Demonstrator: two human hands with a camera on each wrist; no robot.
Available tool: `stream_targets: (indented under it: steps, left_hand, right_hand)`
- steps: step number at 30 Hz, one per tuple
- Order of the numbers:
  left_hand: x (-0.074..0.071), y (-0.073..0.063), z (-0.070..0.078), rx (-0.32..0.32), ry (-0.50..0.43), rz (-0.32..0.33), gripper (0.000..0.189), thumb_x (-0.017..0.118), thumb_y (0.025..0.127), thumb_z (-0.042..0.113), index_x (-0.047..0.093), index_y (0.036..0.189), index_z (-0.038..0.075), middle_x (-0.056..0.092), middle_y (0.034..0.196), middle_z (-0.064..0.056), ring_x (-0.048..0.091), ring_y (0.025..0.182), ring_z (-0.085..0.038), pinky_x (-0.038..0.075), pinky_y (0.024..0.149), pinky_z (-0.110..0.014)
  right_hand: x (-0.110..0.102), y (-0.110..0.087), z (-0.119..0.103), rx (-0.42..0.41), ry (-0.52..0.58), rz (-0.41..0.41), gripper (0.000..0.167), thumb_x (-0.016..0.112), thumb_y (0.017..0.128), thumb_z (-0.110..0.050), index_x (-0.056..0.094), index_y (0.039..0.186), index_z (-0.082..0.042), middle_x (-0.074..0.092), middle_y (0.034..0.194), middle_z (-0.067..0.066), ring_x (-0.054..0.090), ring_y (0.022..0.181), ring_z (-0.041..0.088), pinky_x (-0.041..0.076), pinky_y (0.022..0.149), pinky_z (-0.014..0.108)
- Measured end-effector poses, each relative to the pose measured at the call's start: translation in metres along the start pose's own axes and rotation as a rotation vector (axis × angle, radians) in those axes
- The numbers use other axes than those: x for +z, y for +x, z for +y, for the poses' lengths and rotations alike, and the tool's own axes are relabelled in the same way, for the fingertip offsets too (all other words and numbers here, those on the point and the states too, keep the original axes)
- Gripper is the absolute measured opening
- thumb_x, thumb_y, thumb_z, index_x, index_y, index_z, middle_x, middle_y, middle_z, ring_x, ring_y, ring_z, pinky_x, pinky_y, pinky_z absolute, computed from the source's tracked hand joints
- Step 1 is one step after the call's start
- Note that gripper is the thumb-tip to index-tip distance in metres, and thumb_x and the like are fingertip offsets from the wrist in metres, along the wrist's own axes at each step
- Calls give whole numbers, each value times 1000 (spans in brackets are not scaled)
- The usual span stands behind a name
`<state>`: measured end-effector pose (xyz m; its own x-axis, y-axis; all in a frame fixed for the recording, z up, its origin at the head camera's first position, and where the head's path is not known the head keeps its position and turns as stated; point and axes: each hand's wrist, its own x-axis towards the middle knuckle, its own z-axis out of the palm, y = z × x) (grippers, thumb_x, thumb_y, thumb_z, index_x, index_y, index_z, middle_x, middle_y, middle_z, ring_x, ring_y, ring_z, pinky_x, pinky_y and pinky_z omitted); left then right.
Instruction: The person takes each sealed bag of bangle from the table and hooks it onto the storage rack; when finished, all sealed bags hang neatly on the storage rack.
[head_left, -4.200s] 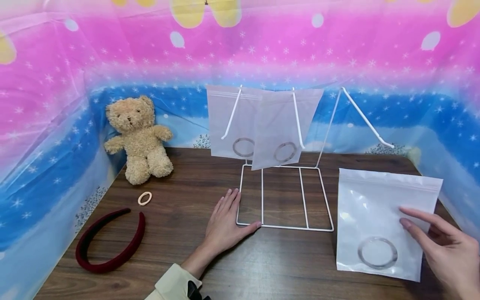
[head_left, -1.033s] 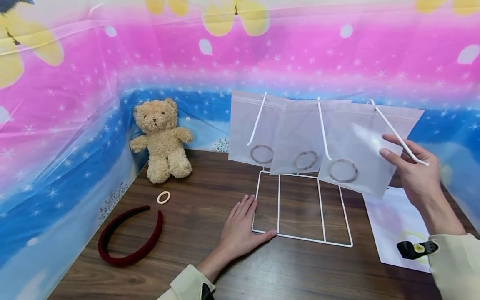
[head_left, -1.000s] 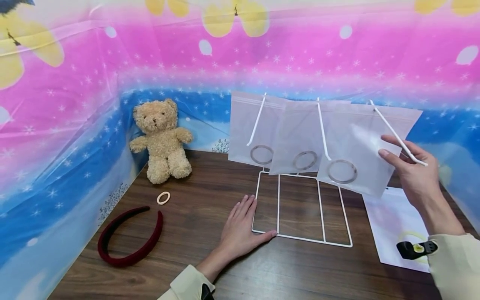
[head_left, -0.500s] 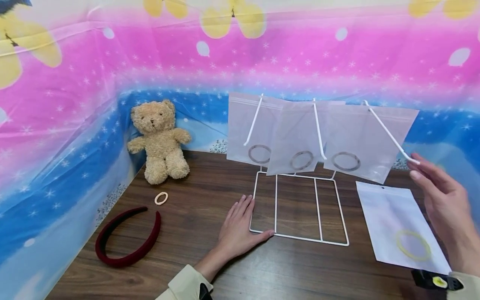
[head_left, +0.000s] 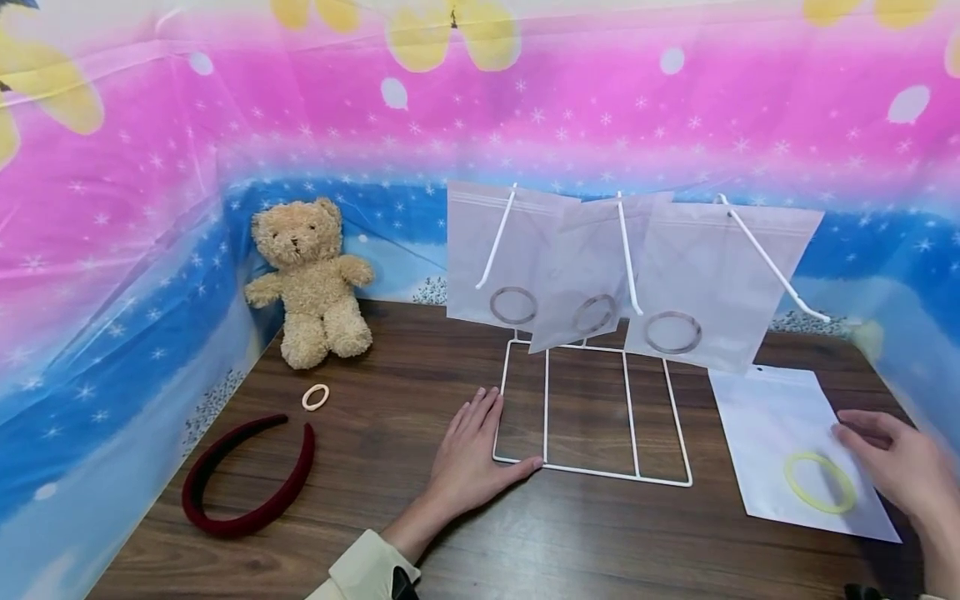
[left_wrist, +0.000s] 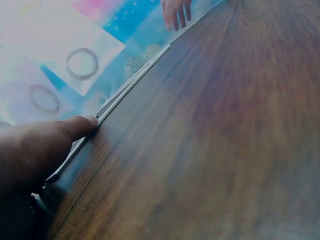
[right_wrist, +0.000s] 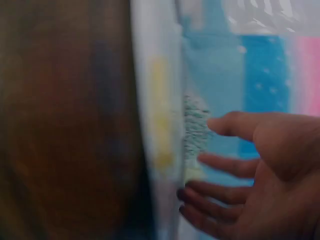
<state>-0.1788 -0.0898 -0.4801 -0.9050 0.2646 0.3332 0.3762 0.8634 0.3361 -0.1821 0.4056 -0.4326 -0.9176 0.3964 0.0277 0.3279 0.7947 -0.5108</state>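
My left hand rests on the table at the front left corner of a white wire display rack, its thumb along the front bar. Three translucent zip bags hang from the rack's hooks: a left bag, a middle bag and a right bag. Each shows a greyish ring near its bottom. Another zip bag, with a yellow ring showing through, lies flat on the table at the right. Over this bag's right edge is my right hand, fingers spread with nothing held in the right wrist view.
A teddy bear sits at the back left against the patterned cloth backdrop. In front of it lie a small cream ring and a dark red headband. The hook rods jut forward above the rack's base.
A zip bag with a greyish ring went from the table onto the right hook. My right hand released it and moved down to the flat bag. The left hand stayed at the rack.
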Motion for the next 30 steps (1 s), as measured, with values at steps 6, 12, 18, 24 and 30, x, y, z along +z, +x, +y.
stream_targets:
  steps: [6,12,18,24,30]
  left_hand:
    - [-2,1,1,2,-5,2,103,59,79,75,41,147,0,37,154,-12,24,145,-27,21,116,-41]
    - [-2,1,1,-6,-5,-14,103,57,79,76,40,148,1,35,154,-11,23,145,-26,20,116,-41]
    - [-2,-1,1,-7,-1,-27,104,56,79,77,40,148,1,35,154,-11,23,145,-26,20,117,-40]
    - [-1,-1,1,3,3,-12,104,58,79,76,41,147,0,36,154,-13,24,145,-27,21,116,-42]
    - [-1,-1,1,-3,0,-14,104,59,79,75,40,148,-1,35,154,-13,23,145,-27,19,117,-41]
  right_hand:
    - [11,6,-1,197,-239,-99,76,57,97,-35,27,142,17,32,134,43,28,126,59,29,103,66]
    - [15,5,-3,153,-228,-70,72,66,93,-26,33,138,19,35,131,43,30,124,58,27,104,66]
    - [18,1,1,170,-60,-53,55,70,91,-21,47,128,13,36,134,40,28,126,56,21,106,66]
    - [28,17,27,274,111,-24,43,66,94,-23,60,127,5,45,135,32,34,125,50,31,95,63]
    - [33,32,52,228,186,59,43,60,98,-22,58,133,3,48,136,27,45,113,41,40,69,39]
